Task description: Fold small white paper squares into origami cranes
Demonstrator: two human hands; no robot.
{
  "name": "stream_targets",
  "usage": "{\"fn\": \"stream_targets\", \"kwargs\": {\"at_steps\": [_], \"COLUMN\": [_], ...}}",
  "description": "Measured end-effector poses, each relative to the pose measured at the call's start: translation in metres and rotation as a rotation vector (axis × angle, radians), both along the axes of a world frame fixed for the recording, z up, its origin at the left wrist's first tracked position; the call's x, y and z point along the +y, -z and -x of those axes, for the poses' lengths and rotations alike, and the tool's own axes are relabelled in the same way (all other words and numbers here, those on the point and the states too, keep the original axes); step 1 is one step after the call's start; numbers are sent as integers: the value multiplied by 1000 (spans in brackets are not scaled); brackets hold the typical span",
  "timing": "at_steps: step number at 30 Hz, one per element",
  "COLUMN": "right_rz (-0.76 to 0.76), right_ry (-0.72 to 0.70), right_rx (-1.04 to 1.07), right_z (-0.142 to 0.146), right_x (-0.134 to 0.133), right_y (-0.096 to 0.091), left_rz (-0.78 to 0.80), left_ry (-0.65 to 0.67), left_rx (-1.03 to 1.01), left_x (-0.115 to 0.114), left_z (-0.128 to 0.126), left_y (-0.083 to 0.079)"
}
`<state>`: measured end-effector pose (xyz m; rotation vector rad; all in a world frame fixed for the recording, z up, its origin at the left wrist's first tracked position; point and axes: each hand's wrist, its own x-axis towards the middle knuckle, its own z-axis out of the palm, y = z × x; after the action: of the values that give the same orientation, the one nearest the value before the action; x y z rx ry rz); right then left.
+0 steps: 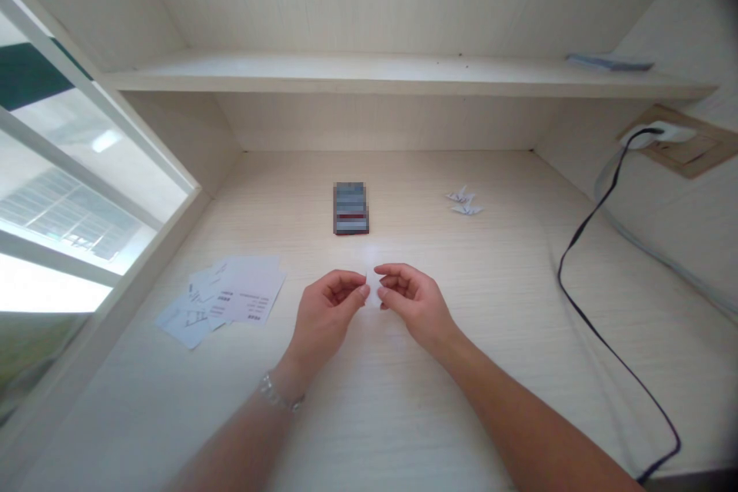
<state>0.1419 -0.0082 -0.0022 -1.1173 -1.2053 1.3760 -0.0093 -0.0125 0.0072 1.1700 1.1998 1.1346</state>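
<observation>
Your left forearm (242, 442) and right forearm (519, 423) reach in from the near edge of the worktop (490, 300), your left hand (323, 319) and right hand (415, 304) both pinching a small white paper (374, 288) near its middle, a hold that calls for steadiness.

No legible text found. The sheets (236, 298) bear rows of dark print and small dark blocks, too small to read. The packet (350, 207) has a pixelated face with a red band; nothing on it can be read. The booklet (610, 61) on the shelf (346, 75) shows no readable marking.
</observation>
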Motion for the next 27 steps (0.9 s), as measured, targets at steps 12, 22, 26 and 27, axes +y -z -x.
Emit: {"fn": "stream_targets", "kwargs": {"at_steps": [12,22,26,27], "right_rz": [-73,-76,-99,-105], "right_ry": [-9,28,15,11], "right_rx": [-130,-123,-151,-154], "right_z": [4,5,5,5], "right_x": [-3,-5,-5,-5], "right_y": [1,-1,-2,-3], "left_rz": [-79,-106,-98,-94], "left_ry": [-19,-3,-2,-3], "left_rx": [173,181,143,128], "left_x": [-3,-5,-6,-6], "left_z": [-2,-2,-2,-3], "left_y": [-2,-2,-2,-2]}}
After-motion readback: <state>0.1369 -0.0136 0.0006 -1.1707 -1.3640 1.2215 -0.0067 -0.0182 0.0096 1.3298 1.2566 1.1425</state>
